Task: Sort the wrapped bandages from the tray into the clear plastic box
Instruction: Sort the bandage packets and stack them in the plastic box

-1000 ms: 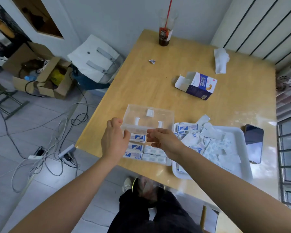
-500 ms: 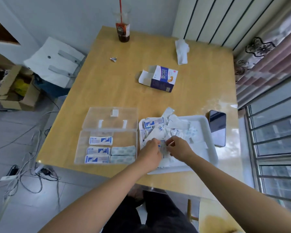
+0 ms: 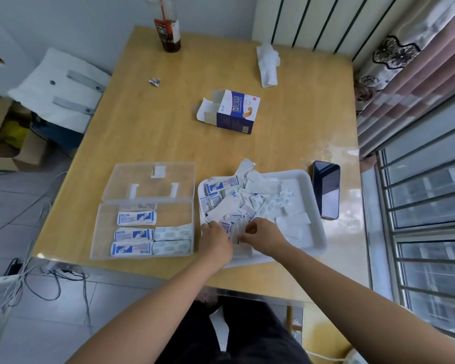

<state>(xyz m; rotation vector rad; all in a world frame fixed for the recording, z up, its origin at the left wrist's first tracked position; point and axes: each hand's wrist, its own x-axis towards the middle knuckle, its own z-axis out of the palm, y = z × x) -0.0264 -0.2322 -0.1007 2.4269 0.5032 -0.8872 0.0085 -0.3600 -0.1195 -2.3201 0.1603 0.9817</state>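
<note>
A white tray [image 3: 316, 219] on the wooden table holds a loose pile of wrapped bandages [image 3: 243, 200], white with blue print. Left of it lies the clear plastic box [image 3: 104, 232], its lid folded back, with several neat stacks of wrapped bandages [image 3: 136, 218] inside. My left hand [image 3: 217, 240] and my right hand [image 3: 264, 235] are both at the tray's near left corner. Their curled fingers pinch a small bunch of wrapped bandages [image 3: 230, 228] between them.
A black phone [image 3: 326, 189] lies right of the tray. An opened bandage carton [image 3: 230, 111] sits mid-table, a crumpled tissue [image 3: 268, 64] and a drink cup with a red straw [image 3: 170, 32] farther back, a small scrap [image 3: 154, 81] at the left. Window bars stand at the right.
Both hands left the clear box and moved right to the tray. They now gather bandages at its near left corner. The view has swung rightward.
</note>
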